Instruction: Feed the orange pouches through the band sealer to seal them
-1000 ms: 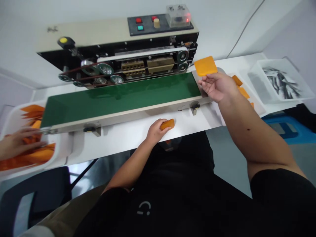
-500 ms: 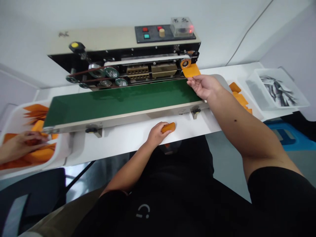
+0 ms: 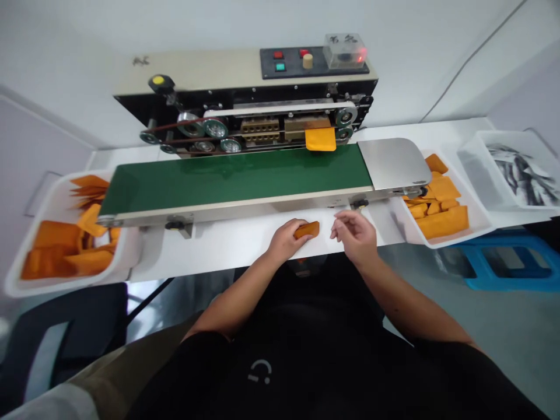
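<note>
My left hand (image 3: 285, 240) is closed around a small orange pouch (image 3: 307, 230) at the table's front edge; whether it is one or a stack I cannot tell. Just right of it, my right hand (image 3: 356, 234) is loosely curled with fingers apart and nothing visible in it. Behind the hands stands a band sealing machine (image 3: 192, 76) with a green conveyor belt (image 3: 236, 178). Another orange pouch (image 3: 321, 140) hangs from its sealing bands near the right end, its lower edge over the belt.
A white bin (image 3: 131, 256) of orange pouches stands at the left, another bin (image 3: 479, 230) of them at the right. Beyond it is a clear tub (image 3: 476, 163) of dark and silvery pieces. A blue stool (image 3: 485, 274) and a black chair (image 3: 94, 315) stand below the table.
My right hand has let go of the pouch at the sealer's inlet and come down beside my left. That pouch has moved left along the bands. Another person's hand has left the left bin.
</note>
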`<state>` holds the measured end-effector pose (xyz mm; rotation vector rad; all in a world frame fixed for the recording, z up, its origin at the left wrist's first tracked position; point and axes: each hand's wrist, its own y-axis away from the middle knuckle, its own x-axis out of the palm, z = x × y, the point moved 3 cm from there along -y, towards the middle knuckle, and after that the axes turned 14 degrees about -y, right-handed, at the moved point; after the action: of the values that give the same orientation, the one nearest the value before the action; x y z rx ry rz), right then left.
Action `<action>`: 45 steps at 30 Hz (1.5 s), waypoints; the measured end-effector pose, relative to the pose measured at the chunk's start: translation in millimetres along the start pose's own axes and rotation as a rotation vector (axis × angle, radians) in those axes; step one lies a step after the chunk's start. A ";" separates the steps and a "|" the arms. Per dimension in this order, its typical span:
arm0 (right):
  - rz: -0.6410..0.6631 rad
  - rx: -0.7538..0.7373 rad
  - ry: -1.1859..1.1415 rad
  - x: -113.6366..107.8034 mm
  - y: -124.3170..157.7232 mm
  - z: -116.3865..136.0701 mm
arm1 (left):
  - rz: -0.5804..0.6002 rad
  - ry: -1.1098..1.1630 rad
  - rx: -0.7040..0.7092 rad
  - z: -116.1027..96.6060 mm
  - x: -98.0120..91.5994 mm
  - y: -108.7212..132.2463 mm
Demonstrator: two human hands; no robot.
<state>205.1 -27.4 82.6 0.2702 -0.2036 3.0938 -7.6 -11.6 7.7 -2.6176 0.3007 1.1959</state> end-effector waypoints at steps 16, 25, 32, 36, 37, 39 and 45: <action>0.150 0.204 0.201 -14.7 -3.9 -94.7 | -0.030 -0.015 -0.013 0.2 0.2 -1.0; 0.106 0.149 0.213 -8.7 -5.4 -93.9 | -0.052 -0.020 -0.008 0.4 2.8 -2.1; 0.053 0.190 0.149 -13.5 -2.3 -102.3 | -0.066 -0.035 -0.046 -4.0 -0.4 -1.3; -0.024 0.156 0.000 -17.7 -5.5 -107.2 | -0.080 -0.057 -0.055 -1.8 0.1 -1.7; -0.039 0.151 -0.061 -18.5 -7.0 -107.1 | -0.080 -0.055 -0.056 -0.9 0.7 -1.7; -0.063 0.141 -0.178 -20.3 -10.3 -105.2 | -0.077 -0.050 -0.057 1.0 2.0 -1.6; 0.006 0.229 -0.253 -20.2 -14.6 -100.2 | -0.085 -0.050 -0.036 3.0 3.0 -1.1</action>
<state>208.5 0.0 -16.9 0.6688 0.1478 3.0801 -7.5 -9.9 3.7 -2.5982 0.1577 1.2472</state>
